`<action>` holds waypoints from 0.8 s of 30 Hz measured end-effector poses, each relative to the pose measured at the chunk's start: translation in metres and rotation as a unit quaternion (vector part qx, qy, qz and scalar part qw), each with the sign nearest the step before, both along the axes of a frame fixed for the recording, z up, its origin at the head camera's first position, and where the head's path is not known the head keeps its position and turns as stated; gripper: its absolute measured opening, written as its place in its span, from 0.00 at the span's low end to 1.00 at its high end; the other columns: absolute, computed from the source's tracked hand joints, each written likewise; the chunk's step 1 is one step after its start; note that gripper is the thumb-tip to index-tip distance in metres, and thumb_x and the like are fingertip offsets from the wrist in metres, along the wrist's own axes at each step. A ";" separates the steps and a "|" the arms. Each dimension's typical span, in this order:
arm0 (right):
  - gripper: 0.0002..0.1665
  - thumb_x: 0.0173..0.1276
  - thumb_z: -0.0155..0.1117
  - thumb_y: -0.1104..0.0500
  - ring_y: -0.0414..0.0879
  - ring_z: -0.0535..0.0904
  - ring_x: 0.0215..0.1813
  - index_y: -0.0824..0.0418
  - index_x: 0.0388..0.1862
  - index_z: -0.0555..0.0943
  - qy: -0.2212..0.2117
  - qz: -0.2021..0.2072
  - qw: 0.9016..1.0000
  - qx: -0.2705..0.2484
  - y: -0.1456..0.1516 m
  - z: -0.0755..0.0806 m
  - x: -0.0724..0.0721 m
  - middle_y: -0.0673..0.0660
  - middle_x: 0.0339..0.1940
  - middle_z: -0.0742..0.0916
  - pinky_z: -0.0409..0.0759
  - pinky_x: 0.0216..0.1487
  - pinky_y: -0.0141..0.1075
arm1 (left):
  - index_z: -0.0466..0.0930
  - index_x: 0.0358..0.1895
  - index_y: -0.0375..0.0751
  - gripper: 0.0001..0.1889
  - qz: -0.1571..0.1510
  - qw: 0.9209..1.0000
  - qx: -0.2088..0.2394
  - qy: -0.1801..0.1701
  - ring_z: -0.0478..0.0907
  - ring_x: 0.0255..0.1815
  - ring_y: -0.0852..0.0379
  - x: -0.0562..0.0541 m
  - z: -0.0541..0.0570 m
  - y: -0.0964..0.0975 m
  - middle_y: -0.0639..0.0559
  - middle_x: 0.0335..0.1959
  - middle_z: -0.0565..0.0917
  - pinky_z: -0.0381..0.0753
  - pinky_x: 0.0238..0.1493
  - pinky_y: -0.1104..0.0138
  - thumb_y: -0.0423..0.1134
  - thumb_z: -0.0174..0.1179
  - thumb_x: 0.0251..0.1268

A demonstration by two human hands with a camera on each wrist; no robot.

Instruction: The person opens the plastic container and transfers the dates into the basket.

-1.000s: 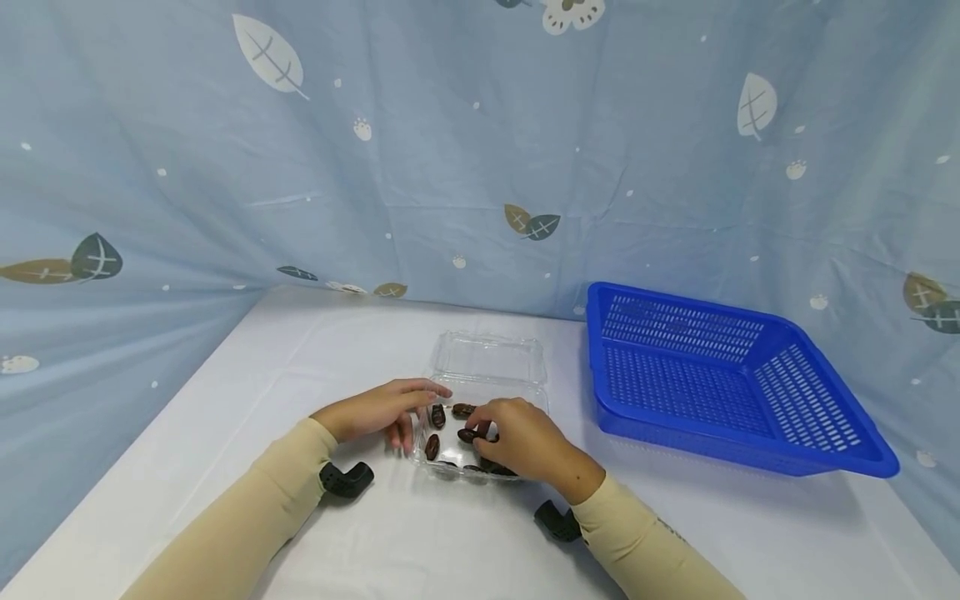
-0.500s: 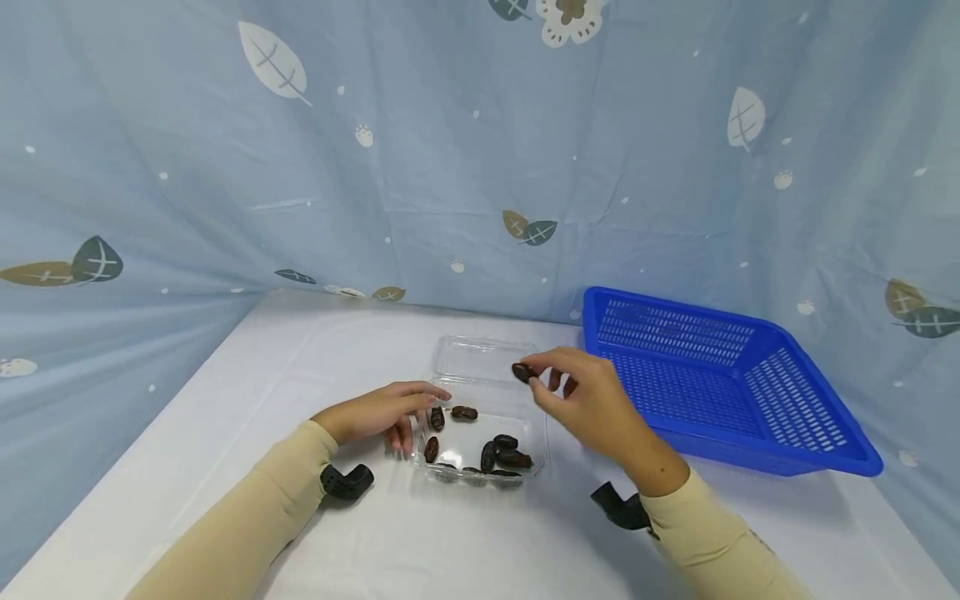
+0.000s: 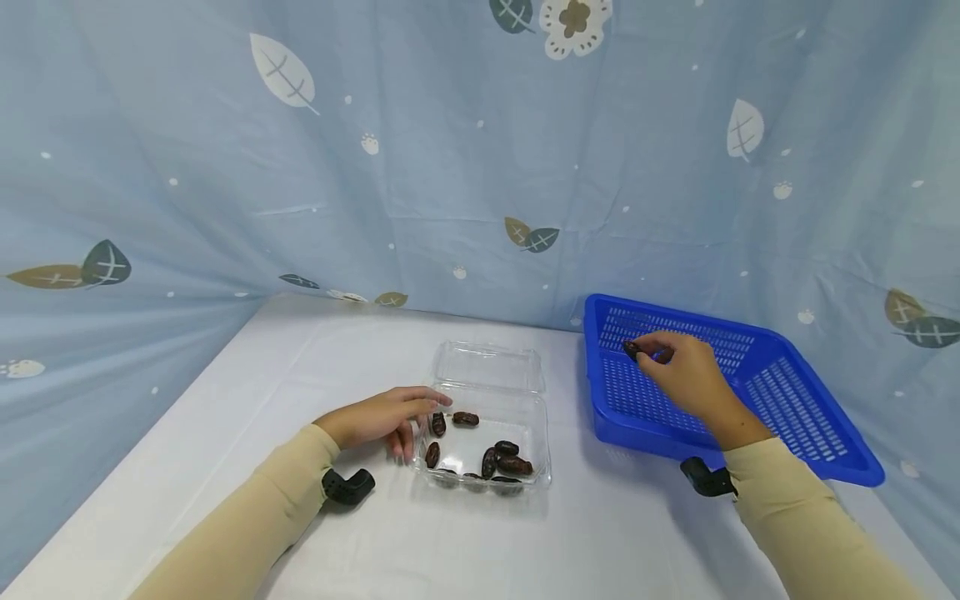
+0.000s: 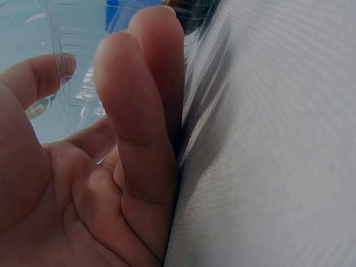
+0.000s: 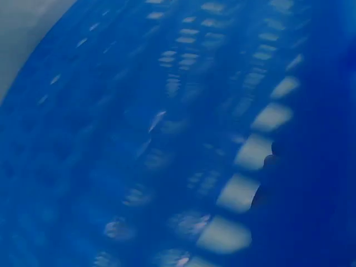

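Observation:
Between thumb and fingertips my right hand point(image 3: 686, 371) pinches a dark brown date point(image 3: 632, 350), above the left part of the blue plastic basket point(image 3: 757, 454). My left hand point(image 3: 382, 417) holds the left wall of a clear plastic clamshell box point(image 3: 543, 433), some fingers over its rim and others outside, low by the table. The left wrist view shows the fingers point(image 4: 136, 111) beside the white cloth and the thumb at the clear plastic point(image 4: 83, 83). Several dates point(image 3: 513, 464) lie in the box, whose lid point(image 3: 487, 367) is folded back. In the right wrist view, blurred basket mesh point(image 5: 183, 139) fills nearly everything; the date cannot be made out.
A white cloth point(image 3: 450, 550) covers the table. Behind it hangs a blue curtain point(image 3: 450, 183) with leaf prints. The basket stands right of the box, with a gap between them. Black wrist mounts point(image 3: 348, 486) project below both wrists.
My right hand has picked a date out of the box, lifted it and carried it right, over the basket. The left hand stays at the box's left side.

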State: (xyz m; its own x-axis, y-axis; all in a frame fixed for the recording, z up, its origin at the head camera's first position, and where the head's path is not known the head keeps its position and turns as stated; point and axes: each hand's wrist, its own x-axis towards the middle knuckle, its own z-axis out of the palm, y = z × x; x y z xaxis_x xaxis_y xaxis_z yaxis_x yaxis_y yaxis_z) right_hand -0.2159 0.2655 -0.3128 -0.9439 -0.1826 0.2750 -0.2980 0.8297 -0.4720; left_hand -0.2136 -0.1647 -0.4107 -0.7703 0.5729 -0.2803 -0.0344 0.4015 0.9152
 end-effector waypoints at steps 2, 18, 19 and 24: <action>0.15 0.72 0.61 0.63 0.58 0.85 0.43 0.68 0.53 0.84 -0.028 -0.007 0.999 0.015 0.007 -0.006 -0.005 0.69 0.48 0.88 0.79 0.30 0.39 | 0.70 0.71 0.53 0.23 0.001 1.000 0.001 -0.001 0.82 0.20 0.56 0.000 -0.001 0.000 0.42 0.40 0.76 0.83 0.24 0.66 0.54 0.46 0.80; 0.12 0.68 0.62 0.67 0.64 0.84 0.49 0.72 0.47 0.85 -0.196 0.032 0.973 0.114 0.030 -0.040 -0.024 0.69 0.45 0.88 0.83 0.48 0.56 | 0.70 0.71 0.55 0.23 0.003 1.000 -0.006 -0.002 0.81 0.18 0.57 -0.003 0.000 0.001 0.40 0.37 0.79 0.83 0.23 0.65 0.56 0.46 0.80; 0.12 0.68 0.62 0.67 0.64 0.84 0.49 0.72 0.47 0.86 -0.200 0.035 0.972 0.116 0.029 -0.040 -0.024 0.68 0.45 0.88 0.83 0.49 0.57 | 0.70 0.70 0.55 0.23 0.003 1.000 -0.006 -0.002 0.81 0.18 0.57 -0.003 0.000 0.001 0.40 0.36 0.80 0.83 0.23 0.65 0.56 0.46 0.80; 0.13 0.68 0.62 0.66 0.63 0.83 0.49 0.72 0.47 0.86 -0.220 0.034 0.967 0.123 0.028 -0.042 -0.025 0.68 0.45 0.88 0.83 0.49 0.56 | 0.70 0.71 0.54 0.23 0.005 1.000 -0.003 -0.007 0.81 0.17 0.56 -0.001 -0.001 0.001 0.40 0.35 0.80 0.84 0.23 0.63 0.55 0.47 0.80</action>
State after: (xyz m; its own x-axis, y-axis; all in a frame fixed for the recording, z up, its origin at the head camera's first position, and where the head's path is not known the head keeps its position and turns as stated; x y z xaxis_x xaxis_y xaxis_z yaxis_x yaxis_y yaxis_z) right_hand -0.2411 0.2934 -0.3547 -0.9430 -0.2570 -0.2112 -0.1708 0.9189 -0.3556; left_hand -0.2150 -0.1637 -0.4119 -0.7719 0.5639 -0.2936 -0.0506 0.4059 0.9125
